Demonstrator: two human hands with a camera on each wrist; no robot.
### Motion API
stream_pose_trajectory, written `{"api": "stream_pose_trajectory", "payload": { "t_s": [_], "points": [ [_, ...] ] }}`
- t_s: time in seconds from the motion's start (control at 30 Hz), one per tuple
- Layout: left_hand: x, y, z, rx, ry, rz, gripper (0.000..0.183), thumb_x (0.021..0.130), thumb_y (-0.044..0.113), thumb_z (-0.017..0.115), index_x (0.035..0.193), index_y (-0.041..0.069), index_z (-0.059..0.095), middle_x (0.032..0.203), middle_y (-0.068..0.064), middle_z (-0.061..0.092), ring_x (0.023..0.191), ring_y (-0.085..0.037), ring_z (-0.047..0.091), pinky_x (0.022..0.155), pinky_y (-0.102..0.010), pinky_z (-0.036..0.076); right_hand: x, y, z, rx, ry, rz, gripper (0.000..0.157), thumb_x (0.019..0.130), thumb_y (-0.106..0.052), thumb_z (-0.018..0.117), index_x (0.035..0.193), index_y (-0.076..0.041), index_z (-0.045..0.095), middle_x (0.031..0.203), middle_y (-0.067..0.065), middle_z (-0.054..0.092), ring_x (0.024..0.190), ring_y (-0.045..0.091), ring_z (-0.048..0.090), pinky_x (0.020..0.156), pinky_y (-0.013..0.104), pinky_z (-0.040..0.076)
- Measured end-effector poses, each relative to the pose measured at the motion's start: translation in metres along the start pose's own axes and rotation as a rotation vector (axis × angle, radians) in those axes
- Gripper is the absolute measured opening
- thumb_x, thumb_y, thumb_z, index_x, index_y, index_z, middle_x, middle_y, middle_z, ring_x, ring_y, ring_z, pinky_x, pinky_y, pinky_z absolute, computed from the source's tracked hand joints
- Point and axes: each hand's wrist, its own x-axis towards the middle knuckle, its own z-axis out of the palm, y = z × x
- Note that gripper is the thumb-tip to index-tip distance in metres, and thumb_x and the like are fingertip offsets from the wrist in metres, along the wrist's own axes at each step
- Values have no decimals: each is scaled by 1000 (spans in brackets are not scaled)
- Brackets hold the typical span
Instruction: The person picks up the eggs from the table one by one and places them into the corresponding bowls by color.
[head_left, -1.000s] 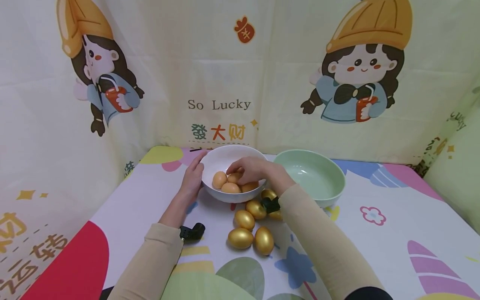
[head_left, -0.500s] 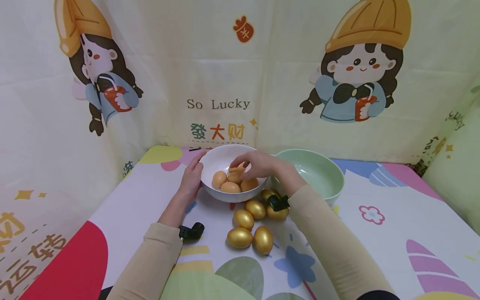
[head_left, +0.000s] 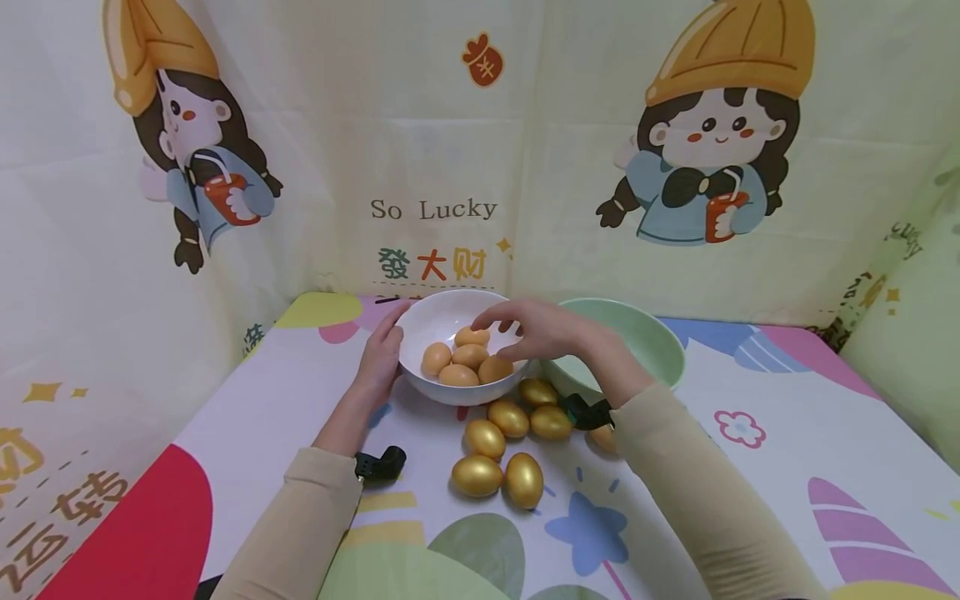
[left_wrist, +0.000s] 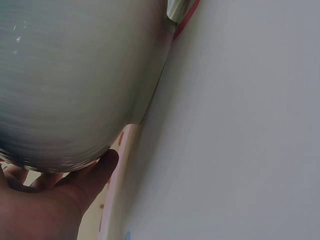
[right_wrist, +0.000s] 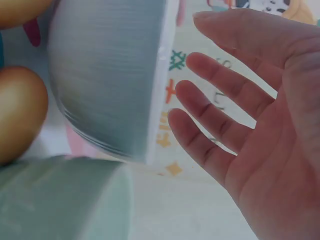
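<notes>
Found right hand [head_left: 551, 327], fingers loose, gripping nothing, over right side of white bowl [head_left: 429, 323]; left hand [head_left: 378, 362] cupped round its left. Noted five brown eggs [head_left: 470, 357] inside, gold eggs [head_left: 508, 419] in front, green bowl [head_left: 648, 343] to right. Judged probably egg-placing, next requiring clean withdrawal.

The left hand [head_left: 377, 360] holds the white bowl [head_left: 457, 394]; the right hand [head_left: 540, 329] is over its brown eggs [head_left: 470, 357] — gold eggs [head_left: 507, 419] lie in front, a green bowl [head_left: 654, 346] stands beside.
</notes>
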Motion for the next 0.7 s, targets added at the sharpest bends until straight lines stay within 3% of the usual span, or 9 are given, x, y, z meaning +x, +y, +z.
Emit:
{"api": "stream_pose_trajectory", "payload": {
  "t_s": [0.3, 0.7],
  "points": [
    [-1, -1, -1, 10, -4, 2, 53, 105, 22, 34, 158, 26, 37, 157, -2, 39, 133, -28, 49, 103, -43, 46, -30, -4, -7, -29, 65, -92, 44, 90, -8, 72, 133, -8, 63, 131, 5, 63, 113, 26, 58, 94, 47, 50],
    [-1, 1, -1, 27, -9, 6, 53, 105, 23, 35, 158, 27, 36, 158, 0, 38, 134, -27, 47, 105, -45, 45, -68, -1, -8, -102, 93, -67, 44, 90, -11, 73, 133, -13, 64, 130, 0, 63, 111, 28, 61, 91, 46, 53]
  ]
}}
